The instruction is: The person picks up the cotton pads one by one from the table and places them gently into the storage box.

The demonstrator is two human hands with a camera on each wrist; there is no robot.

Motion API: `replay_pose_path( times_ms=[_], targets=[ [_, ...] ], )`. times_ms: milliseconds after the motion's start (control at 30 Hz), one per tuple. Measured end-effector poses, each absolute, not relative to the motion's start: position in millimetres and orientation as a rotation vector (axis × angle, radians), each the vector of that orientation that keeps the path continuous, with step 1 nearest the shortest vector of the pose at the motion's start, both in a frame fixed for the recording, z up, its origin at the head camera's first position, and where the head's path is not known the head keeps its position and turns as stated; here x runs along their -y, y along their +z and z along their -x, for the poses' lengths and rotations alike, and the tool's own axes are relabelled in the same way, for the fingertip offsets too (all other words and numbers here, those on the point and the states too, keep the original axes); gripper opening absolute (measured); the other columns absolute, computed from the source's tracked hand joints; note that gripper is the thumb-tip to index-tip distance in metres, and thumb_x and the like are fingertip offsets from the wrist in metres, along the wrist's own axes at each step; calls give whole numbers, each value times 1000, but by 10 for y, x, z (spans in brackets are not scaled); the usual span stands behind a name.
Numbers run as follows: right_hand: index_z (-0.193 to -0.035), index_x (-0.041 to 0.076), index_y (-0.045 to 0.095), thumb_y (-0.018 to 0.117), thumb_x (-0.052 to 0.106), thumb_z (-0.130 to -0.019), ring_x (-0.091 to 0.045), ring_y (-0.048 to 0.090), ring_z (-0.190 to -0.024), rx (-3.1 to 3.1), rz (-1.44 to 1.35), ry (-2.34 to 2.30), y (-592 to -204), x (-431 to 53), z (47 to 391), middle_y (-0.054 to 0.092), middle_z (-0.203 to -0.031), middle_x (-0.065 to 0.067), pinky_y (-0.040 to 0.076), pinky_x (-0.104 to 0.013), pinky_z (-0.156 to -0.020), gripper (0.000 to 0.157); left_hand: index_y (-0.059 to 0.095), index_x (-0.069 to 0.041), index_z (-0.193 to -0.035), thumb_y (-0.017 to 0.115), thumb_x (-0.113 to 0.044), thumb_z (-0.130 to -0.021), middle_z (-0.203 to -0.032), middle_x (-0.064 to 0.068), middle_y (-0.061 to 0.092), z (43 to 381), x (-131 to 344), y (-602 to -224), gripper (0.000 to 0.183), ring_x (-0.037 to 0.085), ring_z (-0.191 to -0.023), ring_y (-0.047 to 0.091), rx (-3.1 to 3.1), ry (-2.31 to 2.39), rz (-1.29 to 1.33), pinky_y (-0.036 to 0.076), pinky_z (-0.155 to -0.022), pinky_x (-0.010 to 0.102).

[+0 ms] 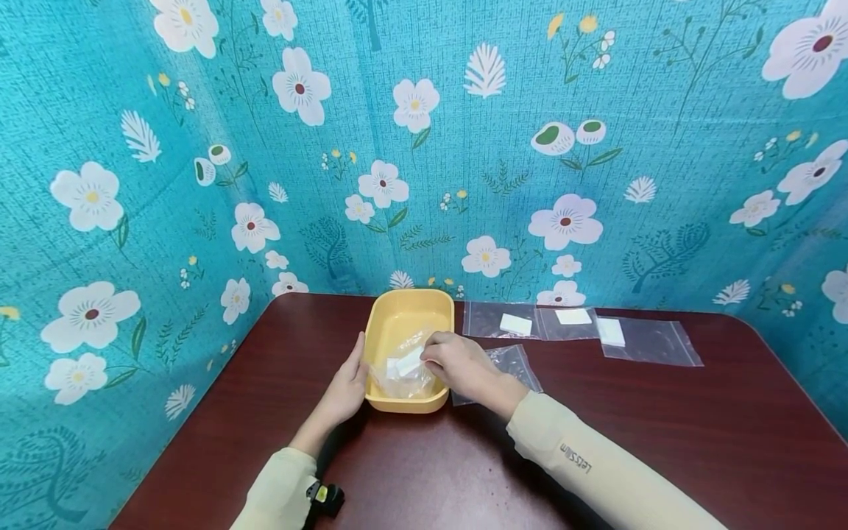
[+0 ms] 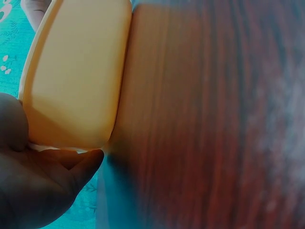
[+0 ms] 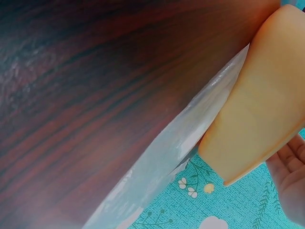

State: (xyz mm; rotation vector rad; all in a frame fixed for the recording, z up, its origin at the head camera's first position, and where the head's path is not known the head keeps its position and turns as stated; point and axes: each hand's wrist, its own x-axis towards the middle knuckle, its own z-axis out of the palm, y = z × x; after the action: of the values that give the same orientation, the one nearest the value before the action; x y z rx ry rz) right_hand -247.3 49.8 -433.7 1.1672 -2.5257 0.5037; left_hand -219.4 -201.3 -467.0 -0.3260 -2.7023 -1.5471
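Note:
A yellow tray (image 1: 411,296) stands at the middle of the table and holds crumpled clear plastic bags (image 1: 414,386) with small white rectangular pieces. Along the tray's left wall lies my left hand (image 1: 346,383), its fingers extended against the outside. The left wrist view shows that hand (image 2: 43,176) at the tray's end, its fingertips near the base. Over the tray's right side, my right hand (image 1: 457,361) pinches a clear bag with a white piece (image 1: 412,361) at its fingertips. The right hand's fingertips are partly hidden by the hand itself.
Beneath the right forearm, a clear bag (image 1: 520,361) lies on the dark red table (image 1: 596,434). Farther right, three clear zip bags with white rectangles lie in a row, the last one (image 1: 656,342) slightly askew. A floral curtain (image 1: 503,184) hangs behind the table's back edge.

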Motion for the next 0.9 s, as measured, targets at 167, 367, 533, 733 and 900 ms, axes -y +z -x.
replay_pose_path(
  times_ms=[167, 367, 533, 733, 900],
  targets=[
    [-97, 12, 79, 75, 7, -89, -19, 65, -94, 2523, -1168, 524, -4334, -503, 2476, 68, -101, -3, 55, -33, -83, 10, 8, -2, -160, 32, -3, -108, -165, 19, 13, 2191, 2007, -4660, 58, 31, -151, 12, 2703, -1547, 314, 12, -120, 50],
    [-97, 11, 78, 76, 8, -89, -20, 65, -95, 2507, -1172, 539, -4319, -517, 2462, 68, -102, -4, 55, -34, -84, 10, 9, 0, -160, 33, -3, -108, -165, 19, 13, 2187, 2005, -4666, 57, 31, -151, 13, 2705, -1521, 314, 13, -120, 49],
    [-98, 11, 78, 76, 9, -89, -20, 65, -96, 2495, -1174, 563, -4302, -542, 2449, 69, -103, -3, 55, -34, -84, 10, 9, 0, -160, 34, -2, -108, -165, 19, 14, 2173, 1999, -4680, 58, 31, -151, 14, 2714, -1524, 300, 14, -120, 50],
    [-98, 11, 79, 76, 10, -89, -18, 66, -96, 2446, -1157, 599, -4261, -624, 2431, 69, -102, -2, 55, -33, -84, 9, 10, 0, -160, 33, -1, -107, -165, 20, 14, 2183, 2006, -4691, 58, 32, -151, 14, 2708, -1512, 315, 14, -120, 50],
    [-98, 10, 78, 77, 8, -88, -18, 66, -92, 2415, -1146, 618, -4242, -767, 2409, 69, -100, -2, 56, -34, -78, 10, 10, -1, -160, 34, -2, -108, -165, 19, 14, 2192, 2019, -4686, 58, 31, -151, 14, 2712, -1505, 305, 14, -120, 50]
  ],
)
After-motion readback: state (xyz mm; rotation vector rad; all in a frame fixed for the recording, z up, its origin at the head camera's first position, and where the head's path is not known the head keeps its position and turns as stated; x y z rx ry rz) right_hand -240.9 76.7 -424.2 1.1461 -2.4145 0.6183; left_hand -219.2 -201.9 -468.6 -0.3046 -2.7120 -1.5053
